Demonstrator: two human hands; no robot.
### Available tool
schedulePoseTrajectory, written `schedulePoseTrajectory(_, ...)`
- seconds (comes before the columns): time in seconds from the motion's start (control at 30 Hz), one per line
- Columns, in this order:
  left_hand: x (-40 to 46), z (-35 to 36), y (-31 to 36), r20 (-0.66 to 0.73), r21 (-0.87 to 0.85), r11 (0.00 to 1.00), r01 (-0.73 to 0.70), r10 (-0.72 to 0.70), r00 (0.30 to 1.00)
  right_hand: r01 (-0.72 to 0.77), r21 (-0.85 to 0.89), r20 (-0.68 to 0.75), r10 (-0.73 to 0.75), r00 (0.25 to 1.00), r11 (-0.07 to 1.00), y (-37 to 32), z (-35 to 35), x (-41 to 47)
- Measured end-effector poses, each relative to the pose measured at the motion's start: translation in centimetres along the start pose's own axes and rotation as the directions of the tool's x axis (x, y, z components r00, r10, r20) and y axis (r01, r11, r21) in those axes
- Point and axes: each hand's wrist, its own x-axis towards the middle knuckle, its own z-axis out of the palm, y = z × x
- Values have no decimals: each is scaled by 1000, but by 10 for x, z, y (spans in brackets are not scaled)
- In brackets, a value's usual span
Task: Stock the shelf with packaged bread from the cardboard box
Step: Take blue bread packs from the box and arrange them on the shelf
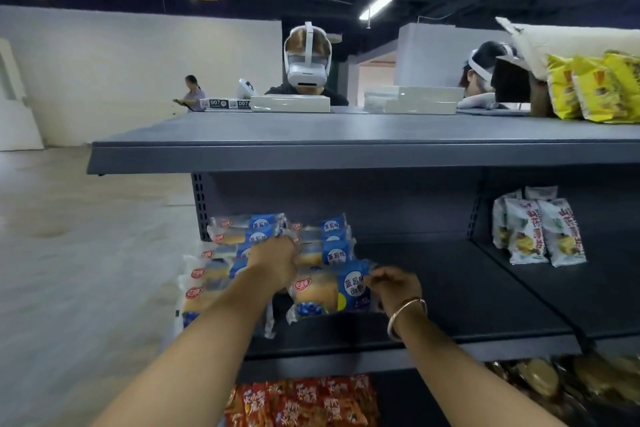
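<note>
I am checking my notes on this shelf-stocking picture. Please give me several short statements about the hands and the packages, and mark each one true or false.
1. The right hand pinches the blue end of a clear-and-blue bread packet. True.
2. The left hand hangs free below the dark grey metal shelf. False: it reaches onto the shelf, at the stacked blue bread packets.
3. A metal bangle is on the right wrist. True.
4. The yellow snack bags lie on the middle shelf. False: they stand on the top shelf, at the right.
5. Red snack packets fill the shelf below. True.
</note>
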Motion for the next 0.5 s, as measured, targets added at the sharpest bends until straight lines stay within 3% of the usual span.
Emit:
schedulePoseTrajectory(0.1, 13, 9, -4, -7, 41, 999, -36, 36, 999, -10, 17, 3, 10, 1000, 1000, 7, -1, 10)
schedulePoseTrajectory(0.3, 25, 13, 0, -37, 319, 947, -35, 49, 998, -15, 5, -9, 15, 1000, 1000, 11, 15, 27)
schedulePoseTrajectory(0.5, 33, 13, -3, -58, 335, 942, -9, 30, 998, -37, -37, 13, 38, 999, 999, 25, 24, 38)
